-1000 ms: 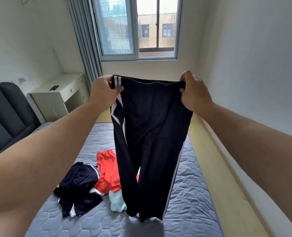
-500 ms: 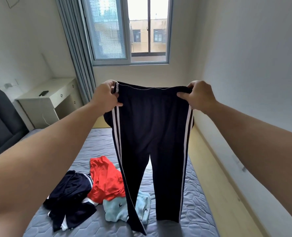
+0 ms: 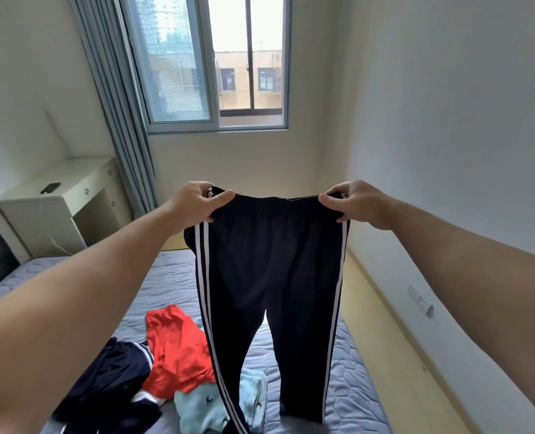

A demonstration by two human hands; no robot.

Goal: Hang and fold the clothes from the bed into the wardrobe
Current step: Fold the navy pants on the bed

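Black track trousers (image 3: 272,277) with white side stripes hang spread in front of me over the bed (image 3: 347,380). My left hand (image 3: 197,203) pinches the left end of the waistband and my right hand (image 3: 357,203) pinches the right end. Both legs hang straight and apart. On the bed below lie a dark navy garment (image 3: 112,383), an orange garment (image 3: 178,349) and a light blue garment (image 3: 203,405), partly hidden behind the trousers. No wardrobe is in view.
A white desk (image 3: 53,205) with a dark phone (image 3: 50,187) stands at the left under a grey curtain (image 3: 116,101). A window (image 3: 210,61) fills the far wall. A wooden floor strip (image 3: 394,355) runs between bed and right wall.
The trousers have been turned to face me and pulled wide, so both legs and both stripes show. My hands have moved further apart.
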